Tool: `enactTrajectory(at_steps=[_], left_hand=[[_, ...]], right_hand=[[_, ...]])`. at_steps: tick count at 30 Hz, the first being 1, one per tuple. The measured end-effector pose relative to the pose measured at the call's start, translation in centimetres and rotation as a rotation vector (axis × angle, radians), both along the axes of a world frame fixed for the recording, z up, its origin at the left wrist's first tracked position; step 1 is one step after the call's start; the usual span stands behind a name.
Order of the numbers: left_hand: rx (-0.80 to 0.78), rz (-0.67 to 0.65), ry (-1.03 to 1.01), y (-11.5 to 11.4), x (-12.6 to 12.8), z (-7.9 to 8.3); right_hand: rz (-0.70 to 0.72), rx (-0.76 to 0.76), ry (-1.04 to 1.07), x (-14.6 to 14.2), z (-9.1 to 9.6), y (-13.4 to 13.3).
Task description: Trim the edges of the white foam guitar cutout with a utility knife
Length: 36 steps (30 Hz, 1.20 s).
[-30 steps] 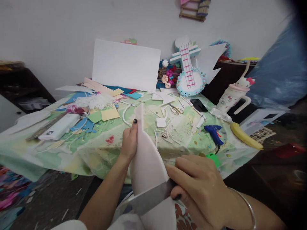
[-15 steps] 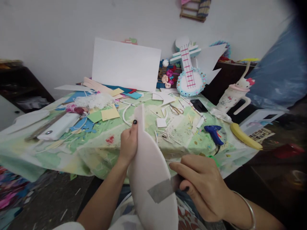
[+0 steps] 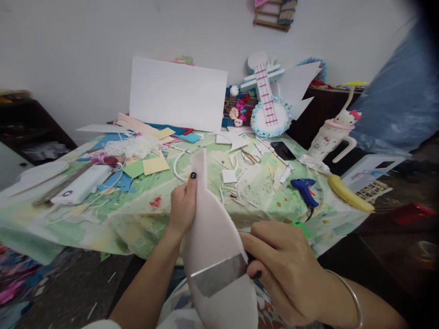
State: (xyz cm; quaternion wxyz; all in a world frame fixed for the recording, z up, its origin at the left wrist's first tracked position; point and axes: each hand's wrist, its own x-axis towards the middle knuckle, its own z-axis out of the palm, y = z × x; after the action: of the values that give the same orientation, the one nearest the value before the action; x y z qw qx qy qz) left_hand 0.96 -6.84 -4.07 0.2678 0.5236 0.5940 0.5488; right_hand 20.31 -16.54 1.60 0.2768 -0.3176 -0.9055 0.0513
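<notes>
My left hand [image 3: 183, 205] is closed round the narrow upper end of a white foam board piece [image 3: 214, 228], its thumb lying on the near face. The piece stands upright over my lap and has a curved right edge. My right hand [image 3: 283, 269] grips the dark handle of a broad metal blade, which looks like a putty knife [image 3: 219, 274]. Its flat blade lies across the lower face of the foam piece, with the right fingers close to the curved edge. Most of the handle is hidden in my fist.
On the covered table [image 3: 137, 224] lie scissors [image 3: 251, 157], a phone [image 3: 283, 150], a blue glue gun [image 3: 305, 191], a banana [image 3: 350, 194], a power bank [image 3: 82, 185] and foam scraps. Behind stand a white board [image 3: 178, 93], a banjo-shaped craft [image 3: 270, 116] and a tumbler [image 3: 327, 139].
The blade has slid left across the foam piece and tilted, so that its edge now catches light. My right hand has moved slightly left with it. My left hand keeps its hold.
</notes>
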Motion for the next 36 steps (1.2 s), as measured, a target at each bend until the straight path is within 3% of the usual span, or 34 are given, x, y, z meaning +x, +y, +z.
enactTrajectory(at_steps=[12, 24, 36], left_hand=[[-0.054, -0.058, -0.083, 0.0, 0.0, 0.0], [0.027, -0.019, 0.076, -0.3, 0.0, 0.4], [0.018, -0.051, 0.052, -0.1, 0.6, 0.2]], right_hand=[[-0.027, -0.110, -0.020, 0.9, -0.8, 0.7], [-0.015, -0.062, -0.034, 0.6, -0.5, 0.7], [0.049, -0.037, 0.010, -0.2, 0.3, 0.5]])
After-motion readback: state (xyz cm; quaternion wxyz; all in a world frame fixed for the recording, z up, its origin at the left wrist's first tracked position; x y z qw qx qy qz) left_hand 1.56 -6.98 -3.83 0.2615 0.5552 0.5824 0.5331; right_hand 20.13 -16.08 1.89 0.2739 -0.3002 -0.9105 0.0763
